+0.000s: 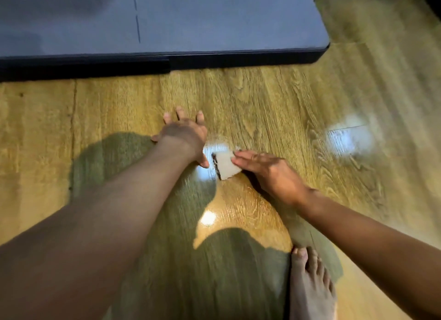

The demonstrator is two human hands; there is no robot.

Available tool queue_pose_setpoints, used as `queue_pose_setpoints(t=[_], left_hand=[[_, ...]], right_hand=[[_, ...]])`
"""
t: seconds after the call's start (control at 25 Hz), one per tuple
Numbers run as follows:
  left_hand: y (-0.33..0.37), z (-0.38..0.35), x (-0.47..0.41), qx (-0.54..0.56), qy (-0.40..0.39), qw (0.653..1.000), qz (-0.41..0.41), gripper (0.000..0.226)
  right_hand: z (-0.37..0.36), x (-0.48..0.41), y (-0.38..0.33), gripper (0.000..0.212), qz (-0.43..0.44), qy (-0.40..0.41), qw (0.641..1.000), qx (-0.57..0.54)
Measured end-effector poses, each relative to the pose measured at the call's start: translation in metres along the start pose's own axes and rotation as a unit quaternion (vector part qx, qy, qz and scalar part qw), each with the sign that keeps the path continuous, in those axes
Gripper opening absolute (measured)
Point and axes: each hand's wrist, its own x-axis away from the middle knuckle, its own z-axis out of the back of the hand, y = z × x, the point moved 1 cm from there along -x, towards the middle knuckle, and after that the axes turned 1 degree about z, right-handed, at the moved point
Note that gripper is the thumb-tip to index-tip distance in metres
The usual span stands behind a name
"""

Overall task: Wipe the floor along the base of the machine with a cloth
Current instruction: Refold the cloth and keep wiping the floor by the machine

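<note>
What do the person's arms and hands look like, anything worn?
The left hand and right hand are bare, with no gloves. The left forearm and right forearm are bare as far as the frame shows: no sleeves, watch or wristband in view. Blur hides any rings. A bare foot shows at lower right.

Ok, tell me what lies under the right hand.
A folded white cloth lies on the wooden floor under the fingers of the right hand. Its left part, with a dark edge, shows; how far it runs under the palm is covered.
</note>
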Motion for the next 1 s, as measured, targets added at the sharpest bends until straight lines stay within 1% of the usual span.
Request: queue_pose_setpoints(t=[0.04,0.08,0.12,0.16,0.2,0.24,0.28,0.32,0.36,0.4,0.44,0.48,0.52,0.56,0.6,0.64,0.68,0.72,0.76,0.8,0.84,0.92,1.0], left_hand=[[0.002,-0.001,-0.001,-0.006,-0.004,1.0,-0.001,0.128],[0.002,0.0,-0.001,-0.01,-0.002,1.0,-0.003,0.128],[0.002,0.0,-0.002,-0.012,0.002,1.0,-0.003,0.127],[0.003,0.001,-0.002,-0.013,0.005,1.0,-0.001,0.127],[0.005,0.002,-0.002,-0.009,0.007,1.0,0.002,0.126],[0.008,0.002,-0.002,-0.001,0.005,1.0,0.004,0.126],[0.011,0.003,-0.003,0.006,0.005,1.0,0.005,0.125],[0.012,0.003,-0.004,0.01,0.007,1.0,0.008,0.124],[0.012,0.003,-0.006,0.015,0.009,1.0,0.012,0.123],[0.011,0.002,-0.007,0.019,0.011,1.0,0.013,0.125],[0.01,0.001,-0.008,0.017,0.012,1.0,0.012,0.127],[0.009,0.0,-0.009,0.012,0.015,1.0,0.01,0.128],[0.008,-0.001,-0.01,0.009,0.017,1.0,0.008,0.129],[0.008,-0.003,-0.01,0.008,0.019,1.0,0.008,0.128],[0.008,-0.005,-0.01,0.007,0.023,1.0,0.008,0.127],[0.009,-0.005,-0.011,0.006,0.028,1.0,0.009,0.126],[0.009,-0.007,-0.012,0.007,0.032,0.999,0.009,0.125],[0.009,-0.008,-0.012,0.011,0.036,0.999,0.009,0.122],[0.01,-0.008,-0.012,0.015,0.039,0.999,0.007,0.118],[0.011,-0.008,-0.011,0.016,0.037,0.999,0.003,0.116],[0.011,-0.007,-0.011,0.015,0.031,0.999,0.002,0.117],[0.012,-0.004,-0.009,0.01,0.018,1.0,0.0,0.121],[0.013,-0.001,-0.007,0.0,0.01,1.0,-0.005,0.122]], right_hand=[[-0.005,0.012,-0.003,0.06,0.001,-0.006,1.0,0.003],[-0.009,0.03,-0.006,0.059,0.037,-0.015,0.999,0.002],[-0.008,0.046,-0.008,0.056,0.115,-0.045,0.992,0.002],[-0.004,0.055,-0.007,0.049,0.203,-0.076,0.976,0.011],[0.003,0.052,0.0,0.044,0.279,-0.112,0.953,0.037],[0.007,0.037,0.008,0.044,0.334,-0.126,0.933,0.041],[0.01,0.016,0.02,0.048,0.329,-0.138,0.934,-0.02],[0.015,-0.013,0.035,0.054,0.281,-0.15,0.944,-0.086],[0.023,-0.051,0.045,0.055,0.22,-0.134,0.964,-0.064],[0.028,-0.081,0.053,0.052,0.131,-0.077,0.988,-0.009],[0.027,-0.098,0.058,0.047,0.05,-0.03,0.998,0.001],[0.027,-0.103,0.057,0.044,0.005,0.014,1.0,0.002],[0.022,-0.095,0.052,0.043,-0.014,0.043,0.999,-0.001],[0.013,-0.075,0.044,0.044,-0.002,0.05,0.999,-0.011],[0.004,-0.054,0.035,0.048,0.035,0.051,0.998,-0.008],[-0.001,-0.038,0.031,0.056,0.084,0.027,0.996,-0.018],[-0.001,-0.036,0.032,0.06,0.128,-0.004,0.992,-0.024],[0.005,-0.047,0.041,0.057,0.156,-0.019,0.987,-0.027],[0.01,-0.07,0.054,0.051,0.158,-0.021,0.987,-0.015],[0.018,-0.098,0.065,0.047,0.117,-0.023,0.993,-0.014],[0.026,-0.128,0.08,0.045,0.067,-0.005,0.998,-0.006],[0.037,-0.176,0.103,0.043,-0.011,0.052,0.999,0.003],[0.032,-0.184,0.104,0.042,-0.086,0.095,0.992,-0.005]])
